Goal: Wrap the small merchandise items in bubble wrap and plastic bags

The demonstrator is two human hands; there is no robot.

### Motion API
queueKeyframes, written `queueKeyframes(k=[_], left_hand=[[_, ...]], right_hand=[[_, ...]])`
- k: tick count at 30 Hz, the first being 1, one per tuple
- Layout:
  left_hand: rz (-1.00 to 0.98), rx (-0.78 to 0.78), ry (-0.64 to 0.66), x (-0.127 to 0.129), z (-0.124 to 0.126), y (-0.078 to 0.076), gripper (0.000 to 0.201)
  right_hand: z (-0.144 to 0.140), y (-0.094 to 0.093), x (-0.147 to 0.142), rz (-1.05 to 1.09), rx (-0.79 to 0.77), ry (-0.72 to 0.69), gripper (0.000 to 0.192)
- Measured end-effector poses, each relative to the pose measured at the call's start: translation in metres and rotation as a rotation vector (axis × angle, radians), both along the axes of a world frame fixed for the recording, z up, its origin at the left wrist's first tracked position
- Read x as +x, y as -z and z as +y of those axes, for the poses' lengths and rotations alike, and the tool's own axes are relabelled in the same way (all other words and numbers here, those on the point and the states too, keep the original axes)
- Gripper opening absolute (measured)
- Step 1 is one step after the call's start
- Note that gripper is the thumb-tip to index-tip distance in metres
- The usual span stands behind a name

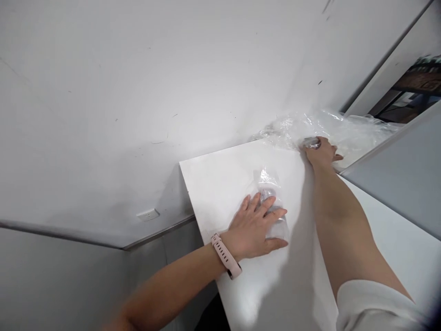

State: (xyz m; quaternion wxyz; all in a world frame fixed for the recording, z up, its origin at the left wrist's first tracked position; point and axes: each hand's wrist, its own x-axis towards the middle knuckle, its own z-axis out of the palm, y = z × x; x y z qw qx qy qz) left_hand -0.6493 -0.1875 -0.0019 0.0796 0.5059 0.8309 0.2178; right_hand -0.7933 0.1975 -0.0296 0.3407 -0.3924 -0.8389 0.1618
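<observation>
My left hand (257, 225) lies with its fingers spread over a small clear plastic bag (269, 179) on the white table. Something clear or greyish is inside the bag, partly covered by my fingers. Farther off to the right, my right hand (322, 151) reaches to the table's back edge. Between its thumb and forefinger sits a small, shiny, roundish greyish thing (313, 143) whose kind I cannot make out. This hand is at the near side of a heap of clear plastic bags (358, 131).
A pale wall (172, 92) rises behind the white table (220, 170). A grey panel (406, 161) stands along the right side. Low on the wall is a white socket (148, 214). At the upper right, a framed opening or picture (409, 96) shows dark shapes.
</observation>
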Motion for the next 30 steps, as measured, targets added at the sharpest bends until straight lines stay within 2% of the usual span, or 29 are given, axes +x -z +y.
queueKeyframes(k=[1,3,5,7,8,9,11,13,15,16,18,20,22,25,28,30], left_hand=[[-0.002,-0.003,0.004,-0.001,0.0,0.0,0.071],[-0.007,-0.005,0.005,-0.002,0.001,0.0,0.071],[-0.012,-0.002,-0.004,-0.004,0.002,0.002,0.07],[-0.01,0.011,-0.013,-0.005,0.003,0.005,0.07],[-0.008,0.019,-0.016,-0.006,0.004,0.007,0.07],[-0.007,0.024,-0.02,-0.007,0.004,0.008,0.071],[-0.003,0.03,-0.024,-0.009,0.005,0.008,0.073],[0.01,0.029,-0.029,-0.01,0.006,0.006,0.075],[0.029,0.015,-0.028,-0.011,0.006,0.003,0.076],[0.037,0.001,-0.025,-0.011,0.006,0.0,0.076],[0.042,-0.039,-0.013,-0.009,0.004,-0.004,0.076],[0.045,-0.076,0.007,0.0,-0.001,-0.008,0.076],[0.046,-0.102,0.039,0.019,-0.006,-0.01,0.076],[0.038,-0.128,0.159,0.071,-0.013,-0.011,0.078],[0.039,-0.13,0.331,0.144,-0.011,-0.009,0.084],[0.044,-0.117,0.441,0.199,-0.003,-0.006,0.086]], right_hand=[[-0.01,-0.002,0.005,0.051,0.074,0.006,0.044],[-0.031,-0.012,0.014,0.158,0.244,-0.043,0.051],[-0.05,-0.031,0.025,0.249,0.375,-0.123,0.056],[-0.067,-0.058,0.041,0.357,0.418,-0.186,0.053],[-0.075,-0.072,0.051,0.417,0.375,-0.212,0.052],[-0.083,-0.084,0.064,0.48,0.284,-0.243,0.05],[-0.098,-0.1,0.098,0.546,-0.033,-0.366,0.049],[-0.114,-0.099,0.142,0.45,-0.458,-0.538,0.047],[-0.132,-0.083,0.191,0.234,-0.853,-0.622,0.044],[-0.141,-0.073,0.217,0.167,-0.991,-0.578,0.043],[-0.159,-0.053,0.268,0.142,-1.155,-0.452,0.039],[-0.174,-0.041,0.319,0.186,-1.2,-0.325,0.034],[-0.188,-0.035,0.37,0.24,-1.194,-0.218,0.031],[-0.206,-0.034,0.449,0.324,-1.125,-0.014,0.032],[-0.222,-0.028,0.529,0.4,-0.976,0.237,0.037],[-0.234,-0.023,0.582,0.44,-0.888,0.338,0.041]])
